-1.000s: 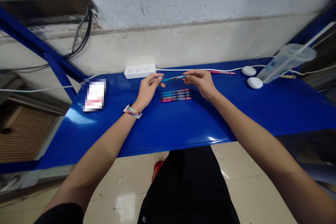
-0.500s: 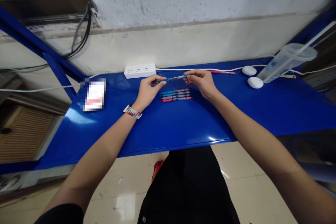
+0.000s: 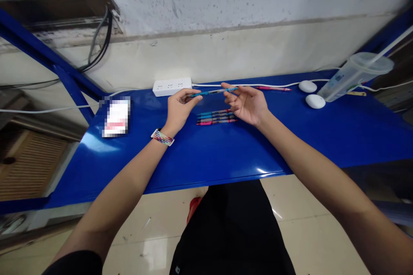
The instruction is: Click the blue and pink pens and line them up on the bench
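Slim blue plastic pen with a clear barrel (image 3: 214, 92) is up in the air over the glossy blue desk (image 3: 226, 154), strung crosswise between our two hands, and honestly only one seems to be doing the holding. Our left hand (image 3: 180, 109), the one with the multicoloured wristband (image 3: 162, 137), pinches one end between thumb and fingers. Our right hand (image 3: 250, 105) is at the other end with its fingers spread and loosely curled, not clamped on anything; we can't tell if the tip actually rests on them. What worries us: a pinch right at the end probably gives little control, so if the left thumb slips, or the right fingers knock the loose end, the pen could swivel or drop. Just nearer to us is a tidy row of slim blue, grey and pink plastic pens (image 3: 215, 118), packed side by side, and a falling pen or a low right finger might scatter them, since slick paint won't offer much grip. Farther back there's a white rectangular power strip (image 3: 172, 87) with its thin white cord (image 3: 206, 85), so a bounced pen could snag there or hit the lone pinkish-red pen (image 3: 273, 89).
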